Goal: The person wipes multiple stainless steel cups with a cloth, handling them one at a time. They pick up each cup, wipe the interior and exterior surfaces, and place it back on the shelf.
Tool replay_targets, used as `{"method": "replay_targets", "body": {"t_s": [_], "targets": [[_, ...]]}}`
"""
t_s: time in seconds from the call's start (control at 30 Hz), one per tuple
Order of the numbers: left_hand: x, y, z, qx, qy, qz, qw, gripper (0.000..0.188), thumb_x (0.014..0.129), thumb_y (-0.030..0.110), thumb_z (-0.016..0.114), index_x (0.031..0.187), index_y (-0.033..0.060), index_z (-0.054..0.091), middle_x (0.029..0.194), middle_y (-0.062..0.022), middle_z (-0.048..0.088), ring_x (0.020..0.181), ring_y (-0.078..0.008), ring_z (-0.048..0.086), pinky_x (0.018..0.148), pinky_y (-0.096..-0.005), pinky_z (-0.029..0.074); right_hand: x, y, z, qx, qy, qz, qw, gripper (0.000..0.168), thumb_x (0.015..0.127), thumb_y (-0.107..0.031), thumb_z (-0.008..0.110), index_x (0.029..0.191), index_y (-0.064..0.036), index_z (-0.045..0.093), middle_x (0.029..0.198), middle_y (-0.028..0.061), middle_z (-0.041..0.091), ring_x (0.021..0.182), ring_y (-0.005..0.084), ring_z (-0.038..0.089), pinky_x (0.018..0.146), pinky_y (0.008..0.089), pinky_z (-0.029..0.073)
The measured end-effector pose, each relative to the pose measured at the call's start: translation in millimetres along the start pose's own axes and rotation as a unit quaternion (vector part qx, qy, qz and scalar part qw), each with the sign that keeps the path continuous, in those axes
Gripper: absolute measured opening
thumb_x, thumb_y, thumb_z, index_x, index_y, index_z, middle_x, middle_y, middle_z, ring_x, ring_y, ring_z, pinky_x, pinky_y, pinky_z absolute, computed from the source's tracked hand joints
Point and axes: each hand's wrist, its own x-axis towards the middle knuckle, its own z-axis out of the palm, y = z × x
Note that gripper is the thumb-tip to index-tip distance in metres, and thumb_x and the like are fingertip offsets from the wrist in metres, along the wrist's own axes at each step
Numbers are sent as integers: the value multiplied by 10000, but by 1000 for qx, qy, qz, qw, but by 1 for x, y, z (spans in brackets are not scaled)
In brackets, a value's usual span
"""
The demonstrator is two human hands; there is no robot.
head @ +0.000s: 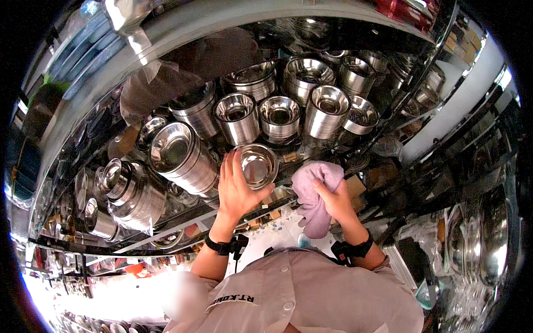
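Observation:
A shallow, shiny stainless-steel bowl (259, 168) is in front of me, its opening facing up. My left hand (239, 191) grips its rim, with the fingers along the left side and the thumb at the lower right edge. Whether the bowl rests on the shelf or on other bowls beneath is hidden. To the right, my right hand (338, 200) holds a bunched lilac cloth (310, 195), its thumb pressed on top and the lower end hanging down. The cloth is apart from the bowl.
Stacked steel bowls (237, 118) stand behind the held bowl, and a tall leaning stack (183, 158) is just left of my left hand. Plastic-wrapped bowls (135, 204) sit farther left. A metal shelf edge (166, 235) runs in front; wrapped metalware (470, 245) is at right.

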Motion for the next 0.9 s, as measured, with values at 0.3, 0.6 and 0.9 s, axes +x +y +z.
{"method": "replay_targets", "body": {"t_s": [0.3,0.6,0.9], "targets": [[14,-5,24,66,20,-74,995,1109,676,439,929,1503,-64,388,1405,-316,518,1306,-489,515,1107,-539,445,32,8,-28,-7,-31,28,999,332,963,-183,755,1212,23,678,1114,63,740,1025,150,668,920,343,531],[9,-13,35,80,-24,-112,990,1099,714,516,894,1521,-26,381,1492,-360,442,1415,-534,412,1156,-578,399,59,10,-35,45,-82,39,995,285,965,-120,731,1202,27,675,1111,54,731,1017,144,664,918,335,528],[38,29,25,43,-46,-1,998,915,717,405,924,1458,30,540,1560,-288,432,1496,-513,336,1216,-581,337,79,0,-53,48,-111,27,992,327,968,-111,723,1255,32,655,1167,67,722,1063,156,665,958,349,526]]}}
